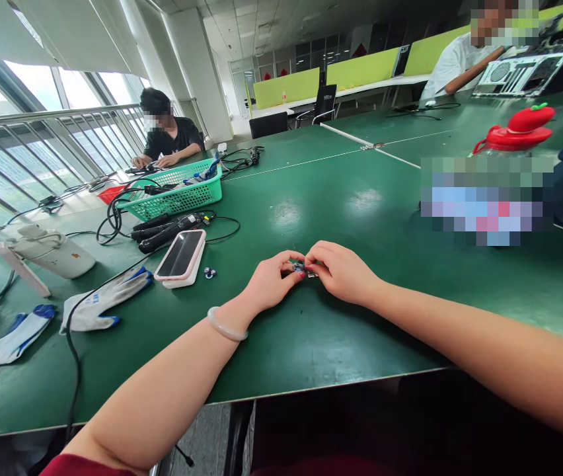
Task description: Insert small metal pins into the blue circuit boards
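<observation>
Just above the green table [311, 350], my two hands meet fingertip to fingertip. My left hand [274, 281], with a pale bangle on its wrist, pinches a small grey part with metallic bits [299, 267]. From the other side my right hand [338, 270] closes its thumb and fingers on the same small part. Fingers cover most of it, so its exact kind is unclear. A pair of tiny dark and white pieces [209, 272] lies left of my hands, beside a phone in a pink case [182, 256].
A green basket [177, 198] with cables and black handheld devices [170, 231] stand back left. White-blue gloves [106, 297], a black cable [71, 344] and a white container [56, 251] lie left. A red-lidded bottle [514, 135] stands right. Two people sit across the tables.
</observation>
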A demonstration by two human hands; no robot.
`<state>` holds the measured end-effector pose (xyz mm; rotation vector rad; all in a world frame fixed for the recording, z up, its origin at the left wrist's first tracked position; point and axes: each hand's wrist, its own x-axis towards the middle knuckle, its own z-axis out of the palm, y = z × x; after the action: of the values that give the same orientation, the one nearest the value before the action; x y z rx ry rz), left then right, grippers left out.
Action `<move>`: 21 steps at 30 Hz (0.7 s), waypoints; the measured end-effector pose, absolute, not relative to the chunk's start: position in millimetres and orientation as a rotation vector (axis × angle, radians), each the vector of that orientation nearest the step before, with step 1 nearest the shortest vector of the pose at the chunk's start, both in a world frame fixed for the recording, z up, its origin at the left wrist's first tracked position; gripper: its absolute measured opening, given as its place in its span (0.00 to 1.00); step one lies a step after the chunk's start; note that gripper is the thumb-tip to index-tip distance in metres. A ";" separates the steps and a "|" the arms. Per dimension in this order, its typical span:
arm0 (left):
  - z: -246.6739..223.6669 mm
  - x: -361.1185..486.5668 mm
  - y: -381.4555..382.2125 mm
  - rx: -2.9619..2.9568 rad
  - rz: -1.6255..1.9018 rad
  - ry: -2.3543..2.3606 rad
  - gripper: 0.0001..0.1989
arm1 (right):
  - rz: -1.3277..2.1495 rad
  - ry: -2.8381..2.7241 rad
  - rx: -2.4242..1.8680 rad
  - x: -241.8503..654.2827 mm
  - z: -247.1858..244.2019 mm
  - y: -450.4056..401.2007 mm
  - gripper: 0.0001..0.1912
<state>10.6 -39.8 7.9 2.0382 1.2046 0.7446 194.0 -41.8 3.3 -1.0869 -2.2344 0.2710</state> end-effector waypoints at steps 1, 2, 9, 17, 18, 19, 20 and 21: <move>8.2 11.2 -40.1 2.038 0.751 1.195 0.13 | 0.267 -2.234 -1.078 193.6 3.1 -42.3 0.07; 8.4 11.6 -40.1 2.033 0.759 1.183 0.12 | 0.264 -2.237 -1.071 193.4 2.6 -42.6 0.07; 6.6 11.3 -37.8 1.933 0.813 1.162 0.12 | 0.228 -2.270 -1.001 194.8 2.1 -42.9 0.08; 6.3 6.0 -34.1 1.888 0.870 1.358 0.11 | 0.310 -2.350 -1.265 204.0 3.0 -32.5 0.06; 6.0 5.4 -33.9 1.883 0.875 1.377 0.11 | 0.327 -2.387 -1.287 204.5 1.7 -31.3 0.05; 5.7 5.1 -34.0 1.875 0.879 1.381 0.12 | 0.338 -2.413 -1.299 204.6 0.3 -30.4 0.05; 5.2 5.2 -34.3 1.861 0.880 1.371 0.12 | 0.340 -2.431 -1.304 204.5 -0.9 -29.7 0.05; 4.6 5.6 -34.8 1.840 0.879 1.348 0.12 | 0.337 -2.443 -1.308 204.3 -1.9 -29.2 0.06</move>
<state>5.6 -34.8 4.6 1.8400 1.3482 0.8787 204.3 -29.2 -1.9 -1.3079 -2.4430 0.3375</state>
